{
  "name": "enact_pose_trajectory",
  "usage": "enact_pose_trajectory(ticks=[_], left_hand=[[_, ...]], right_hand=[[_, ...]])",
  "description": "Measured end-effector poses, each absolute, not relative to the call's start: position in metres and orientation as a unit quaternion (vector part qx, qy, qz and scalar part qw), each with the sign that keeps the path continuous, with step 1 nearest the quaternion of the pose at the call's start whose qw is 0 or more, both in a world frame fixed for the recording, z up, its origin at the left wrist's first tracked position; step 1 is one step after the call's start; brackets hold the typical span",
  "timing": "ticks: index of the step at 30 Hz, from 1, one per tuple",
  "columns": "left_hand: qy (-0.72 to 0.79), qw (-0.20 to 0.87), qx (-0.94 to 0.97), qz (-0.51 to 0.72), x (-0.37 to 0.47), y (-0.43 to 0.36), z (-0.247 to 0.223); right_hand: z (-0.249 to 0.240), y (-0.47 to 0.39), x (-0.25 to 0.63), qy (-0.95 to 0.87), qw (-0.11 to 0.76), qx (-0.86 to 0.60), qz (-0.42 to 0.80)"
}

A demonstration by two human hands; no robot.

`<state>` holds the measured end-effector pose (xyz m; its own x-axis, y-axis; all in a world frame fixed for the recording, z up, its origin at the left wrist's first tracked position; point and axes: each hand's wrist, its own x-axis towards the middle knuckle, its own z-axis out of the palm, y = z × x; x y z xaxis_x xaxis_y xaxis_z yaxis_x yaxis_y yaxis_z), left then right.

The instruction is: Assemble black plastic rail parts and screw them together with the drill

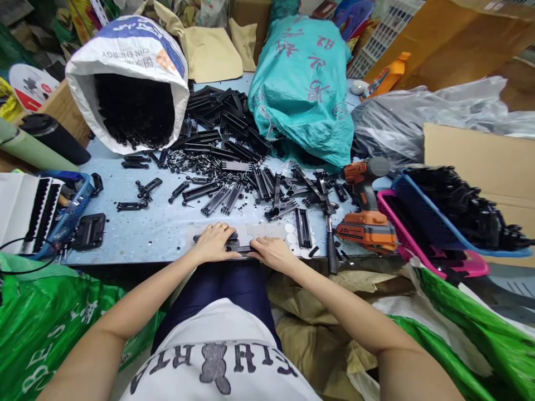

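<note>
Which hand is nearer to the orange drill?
Right. The right hand is to the left of the orange drill; the left hand is farther left, beyond the right hand.

Left hand palm down, fingers curved, its bare forearm slanted toward one o'clock! Just beside it, at three o'clock, sits the right hand, fingers bent, its forearm angled toward eleven; both elbows bent, wrists low!

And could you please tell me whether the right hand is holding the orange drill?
No, the right hand touches a black part, while the drill stands apart.
</note>
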<state>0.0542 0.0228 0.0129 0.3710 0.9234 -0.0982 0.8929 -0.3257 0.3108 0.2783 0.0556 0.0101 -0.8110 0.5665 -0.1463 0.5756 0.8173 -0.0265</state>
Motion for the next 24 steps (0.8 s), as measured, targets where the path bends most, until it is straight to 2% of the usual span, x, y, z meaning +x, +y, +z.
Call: enact_pose_trajectory(ticks=[14, 24], left_hand=[[0.540, 0.140, 0.827, 0.071, 0.054, 0.021, 0.010], [0.561, 0.133, 0.808, 0.126, 0.047, 0.011, 0.000]], right_hand=[[0.012, 0.044, 0.279, 0.944, 0.059, 0.323, -0.033], [0.030, 0.048, 0.268, 0.957, -0.024, 0.284, 0.059]])
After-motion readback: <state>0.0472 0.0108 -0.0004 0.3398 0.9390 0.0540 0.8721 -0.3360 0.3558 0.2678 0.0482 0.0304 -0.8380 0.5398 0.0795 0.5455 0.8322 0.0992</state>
